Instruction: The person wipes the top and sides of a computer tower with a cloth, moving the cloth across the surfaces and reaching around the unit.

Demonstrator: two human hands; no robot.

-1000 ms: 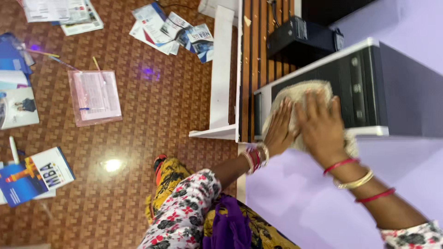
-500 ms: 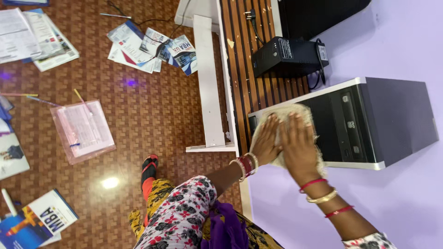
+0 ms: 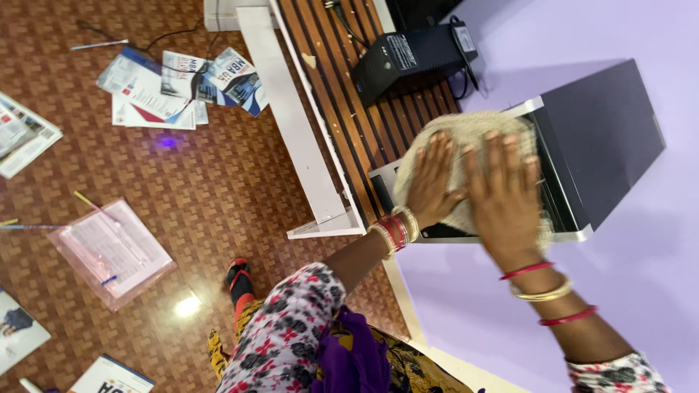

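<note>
Black power box (image 3: 415,54) on slatted shelf (image 3: 349,124); brochures (image 3: 182,87) & pink folder (image 3: 109,251) on brown floor (image 3: 218,189).

light: bright, even | glare: lamp reflection on brown floor (image 3: 218,182) | shadows: soft | focus: sharp, slight motion blur

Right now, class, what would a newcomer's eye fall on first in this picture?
Both hands, the left hand and right hand, press a coarse beige cloth flat against the front of a black and silver computer tower on the lilac surface. To the left, pamphlets lie scattered on the brown patterned floor.
</note>
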